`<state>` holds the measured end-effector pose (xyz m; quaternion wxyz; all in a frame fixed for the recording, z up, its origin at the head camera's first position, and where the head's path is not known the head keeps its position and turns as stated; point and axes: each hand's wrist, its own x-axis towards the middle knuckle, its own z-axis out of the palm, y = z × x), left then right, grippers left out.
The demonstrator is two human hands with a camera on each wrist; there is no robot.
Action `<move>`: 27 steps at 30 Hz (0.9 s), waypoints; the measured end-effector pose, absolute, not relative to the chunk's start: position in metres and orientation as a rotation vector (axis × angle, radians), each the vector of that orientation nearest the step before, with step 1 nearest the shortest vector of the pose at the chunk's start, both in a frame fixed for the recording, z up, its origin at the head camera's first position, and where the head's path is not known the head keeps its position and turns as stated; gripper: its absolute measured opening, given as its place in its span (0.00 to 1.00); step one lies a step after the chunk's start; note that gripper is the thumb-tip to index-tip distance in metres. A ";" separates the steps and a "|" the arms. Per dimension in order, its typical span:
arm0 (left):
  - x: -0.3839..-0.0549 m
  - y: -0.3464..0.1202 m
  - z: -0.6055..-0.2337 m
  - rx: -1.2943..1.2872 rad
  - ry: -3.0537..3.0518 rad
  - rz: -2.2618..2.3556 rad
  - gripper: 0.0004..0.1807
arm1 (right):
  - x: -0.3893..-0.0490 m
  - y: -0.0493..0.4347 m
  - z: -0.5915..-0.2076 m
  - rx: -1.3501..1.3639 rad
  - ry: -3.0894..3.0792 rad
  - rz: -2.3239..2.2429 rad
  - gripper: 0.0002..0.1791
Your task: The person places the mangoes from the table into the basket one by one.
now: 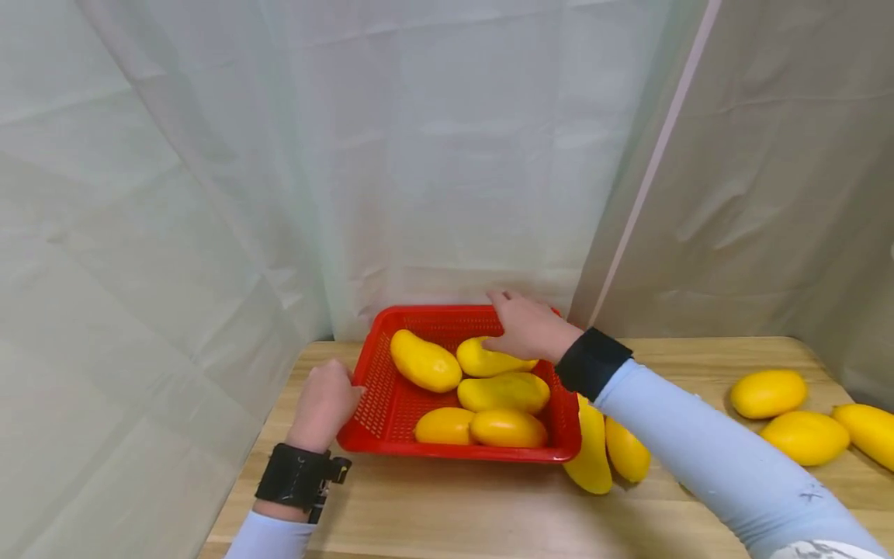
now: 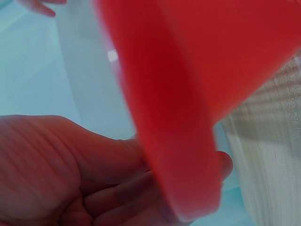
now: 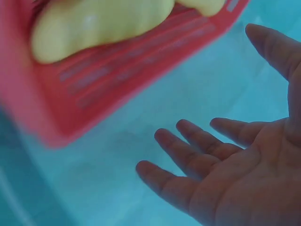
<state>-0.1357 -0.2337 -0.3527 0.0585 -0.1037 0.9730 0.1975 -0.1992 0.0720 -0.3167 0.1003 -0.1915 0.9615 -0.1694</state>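
Note:
A red plastic basket [image 1: 454,451] with slotted walls holds several yellow mangoes [image 1: 424,362]. My left hand [image 1: 324,402] grips its left rim, with the thumb on one side and fingers on the other in the left wrist view, where the rim [image 2: 174,122] is blurred. Over the basket's back right corner hovers my right hand [image 1: 534,326], hiding part of a mango [image 1: 482,359]. In the right wrist view the right hand [image 3: 249,165] has its fingers spread and holds nothing, apart from the basket wall [image 3: 131,75].
Two mangoes [image 1: 592,454] lie against the basket's right side, partly covered by it and the right sleeve. Farther right, more mangoes [image 1: 806,437] lie on the wooden table [image 1: 447,505]. Pale curtains [image 1: 447,171] hang behind and at the sides.

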 end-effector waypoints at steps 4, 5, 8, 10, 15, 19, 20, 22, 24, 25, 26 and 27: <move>-0.137 -0.235 -0.352 -0.304 2.955 0.596 0.09 | -0.195 0.100 -0.315 -0.458 2.855 -0.553 0.51; -0.137 -0.235 -0.353 -0.300 2.960 0.594 0.09 | -0.193 0.106 -0.315 -0.440 2.859 -0.563 0.51; -0.137 -0.237 -0.354 -0.290 2.972 0.590 0.08 | -0.186 0.123 -0.317 -0.395 2.884 -0.576 0.50; -0.137 -0.238 -0.355 -0.283 2.980 0.589 0.08 | -0.180 0.134 -0.320 -0.373 2.895 -0.595 0.49; -0.138 -0.239 -0.355 -0.283 2.984 0.593 0.07 | -0.168 0.156 -0.326 -0.290 2.878 -0.658 0.46; -0.138 -0.240 -0.353 -0.288 2.987 0.589 0.08 | -0.160 0.168 -0.328 -0.209 2.850 -0.649 0.46; -0.138 -0.240 -0.353 -0.290 2.986 0.588 0.08 | -0.158 0.171 -0.328 -0.194 2.846 -0.632 0.46; -0.138 -0.240 -0.352 -0.291 2.984 0.587 0.08 | -0.154 0.176 -0.331 -0.169 2.847 -0.591 0.47; -0.138 -0.240 -0.352 -0.291 2.981 0.586 0.08 | -0.152 0.181 -0.335 -0.160 2.858 -0.542 0.47; -0.138 -0.240 -0.352 -0.291 2.981 0.587 0.08 | -0.151 0.183 -0.337 -0.153 2.859 -0.530 0.46; -0.138 -0.240 -0.352 -0.291 2.982 0.587 0.08 | -0.150 0.185 -0.340 -0.148 2.860 -0.522 0.46; -0.139 -0.240 -0.353 -0.292 2.982 0.587 0.08 | -0.149 0.186 -0.343 -0.145 2.859 -0.512 0.45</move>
